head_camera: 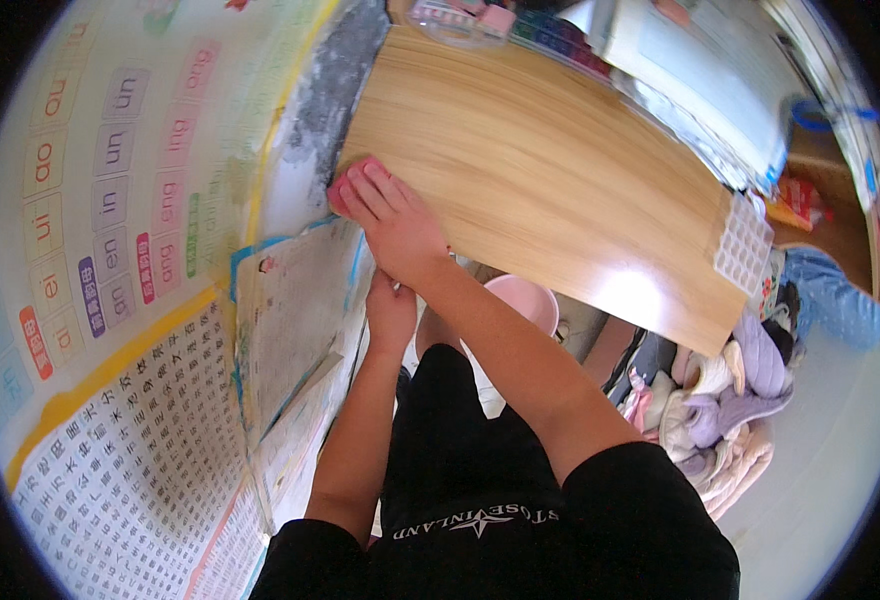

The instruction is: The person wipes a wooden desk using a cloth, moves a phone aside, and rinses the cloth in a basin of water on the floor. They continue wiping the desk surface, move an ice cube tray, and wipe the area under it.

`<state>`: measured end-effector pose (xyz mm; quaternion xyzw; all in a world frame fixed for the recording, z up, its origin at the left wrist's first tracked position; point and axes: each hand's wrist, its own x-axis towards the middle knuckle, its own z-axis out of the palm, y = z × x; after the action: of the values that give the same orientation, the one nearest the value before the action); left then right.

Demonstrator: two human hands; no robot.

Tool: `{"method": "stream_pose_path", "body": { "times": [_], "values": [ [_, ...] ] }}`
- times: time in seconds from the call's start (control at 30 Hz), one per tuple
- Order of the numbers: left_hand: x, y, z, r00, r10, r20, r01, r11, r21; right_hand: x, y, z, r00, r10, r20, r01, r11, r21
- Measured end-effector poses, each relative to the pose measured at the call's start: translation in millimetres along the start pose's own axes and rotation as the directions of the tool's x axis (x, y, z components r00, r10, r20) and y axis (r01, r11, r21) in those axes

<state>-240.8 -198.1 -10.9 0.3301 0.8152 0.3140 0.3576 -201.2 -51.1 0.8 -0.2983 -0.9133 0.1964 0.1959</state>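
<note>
My right hand (398,221) presses a pink cloth or sponge (341,196) against the left end of the wood-grain desktop (530,157), close to the wall. Its fingers lie over the pink piece and cover much of it. Just below the right wrist is my left hand (392,307), by the desk's front left corner. The left fingers are partly hidden, and a tiny pale spot shows beside them; what it is cannot be made out.
Learning posters (132,187) cover the left wall. Books and papers (710,75) line the desk's back, with a white pitted tray (742,244) at its right end. Below stand a pink basin (526,300) and a heap of clothes or bedding (725,405).
</note>
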Motion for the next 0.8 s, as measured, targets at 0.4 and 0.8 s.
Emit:
{"method": "stream_pose_path", "body": {
  "times": [0.4,0.8],
  "values": [
    [-32.2,26.6,70.7,0.982,0.153,0.113,-0.138,0.982,-0.131,-285.9,128.0,-179.6,0.826,0.55,-0.127,-0.564,0.811,-0.153],
    [-87.5,58.7,114.4,0.992,-0.125,-0.006,0.115,0.928,-0.355,-474.8,235.1,-253.8,0.627,0.564,-0.537,-0.751,0.62,-0.225]
  ]
}}
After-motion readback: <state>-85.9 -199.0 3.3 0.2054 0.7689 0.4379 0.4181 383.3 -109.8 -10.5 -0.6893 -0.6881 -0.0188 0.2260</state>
